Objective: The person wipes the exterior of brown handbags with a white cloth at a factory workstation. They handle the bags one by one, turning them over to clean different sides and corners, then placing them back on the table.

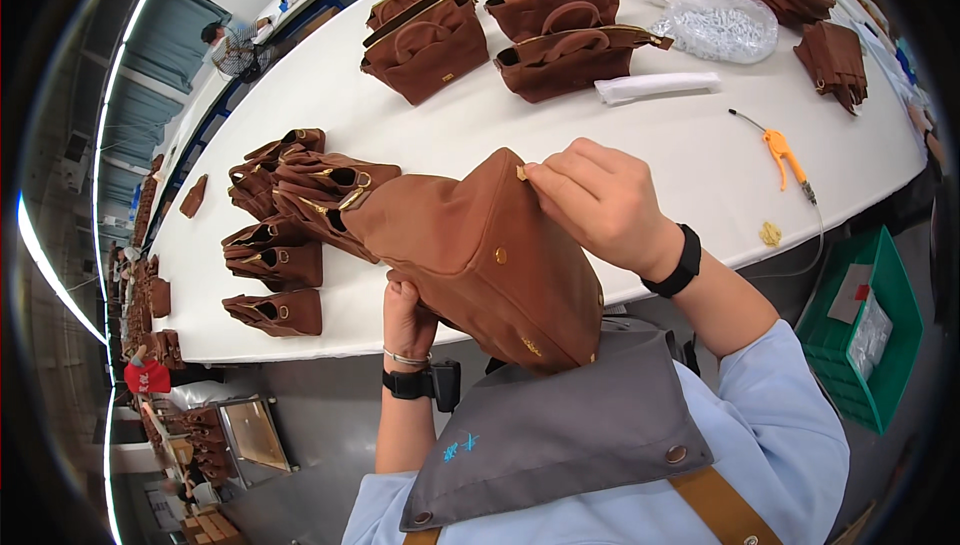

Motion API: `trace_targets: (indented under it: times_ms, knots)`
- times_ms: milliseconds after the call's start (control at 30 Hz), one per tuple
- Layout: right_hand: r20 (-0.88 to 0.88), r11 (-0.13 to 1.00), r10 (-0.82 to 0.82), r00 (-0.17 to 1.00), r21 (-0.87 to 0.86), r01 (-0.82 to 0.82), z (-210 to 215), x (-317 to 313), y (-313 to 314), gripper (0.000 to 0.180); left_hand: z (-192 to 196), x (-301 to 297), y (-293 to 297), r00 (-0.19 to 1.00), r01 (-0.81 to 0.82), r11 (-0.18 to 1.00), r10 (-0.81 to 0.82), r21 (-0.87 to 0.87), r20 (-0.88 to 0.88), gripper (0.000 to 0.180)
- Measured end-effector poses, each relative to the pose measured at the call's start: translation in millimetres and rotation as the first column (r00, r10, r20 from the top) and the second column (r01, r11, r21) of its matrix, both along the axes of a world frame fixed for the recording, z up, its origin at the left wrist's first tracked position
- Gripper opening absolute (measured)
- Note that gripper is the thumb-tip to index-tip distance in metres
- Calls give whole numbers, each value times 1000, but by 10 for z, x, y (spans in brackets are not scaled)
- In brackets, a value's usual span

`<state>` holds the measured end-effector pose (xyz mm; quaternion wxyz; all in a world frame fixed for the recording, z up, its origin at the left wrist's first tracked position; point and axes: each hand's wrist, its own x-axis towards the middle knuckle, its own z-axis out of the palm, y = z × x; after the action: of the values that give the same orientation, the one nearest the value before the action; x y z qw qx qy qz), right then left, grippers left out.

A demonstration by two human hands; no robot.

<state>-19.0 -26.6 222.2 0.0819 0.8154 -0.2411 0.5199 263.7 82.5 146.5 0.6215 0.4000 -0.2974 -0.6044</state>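
Observation:
A brown handbag (470,255) is tipped over in front of me, its base with gold studs turned upward and toward the right. Underneath its near left side, my left hand (405,315) grips the bag, with most of its fingers hidden behind it. My right hand (600,195) is closed in a pinch at the upper corner of the base, beside a small gold stud (521,173). The bag's lower end rests near my grey apron (560,425). Beyond its far end, more brown handbags (335,185) lie on the white table (440,145).
Several upright brown handbags (430,45) stand at the back. An orange air blow gun (785,157) and a yellow scrap (769,234) lie right. A white wrapped roll (658,87) and a clear plastic bag (720,30) are farther back. A green crate (870,335) stands below the table edge.

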Motion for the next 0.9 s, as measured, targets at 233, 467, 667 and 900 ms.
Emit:
trace_targets:
  times_ms: [233, 467, 667, 900]
  knots:
    - [351, 984, -133, 927, 159, 81, 54, -234, -169, 14, -192, 179, 70, 999, -30, 997, 29, 72, 14, 64]
    - [131, 873, 9, 991, 482, -72, -835, -261, 397, 11, -441, 277, 148, 985, -91, 980, 114, 176, -131, 69]
    - [79, 824, 33, 996, 563, -72, -1124, -261, 745, 14, -548, 334, 185, 930, -116, 964, 190, 240, -315, 63]
    - [-57, 848, 180, 982, 515, -126, -1157, -305, 728, 16, -617, 342, 145, 881, -110, 959, 216, 263, -421, 57]
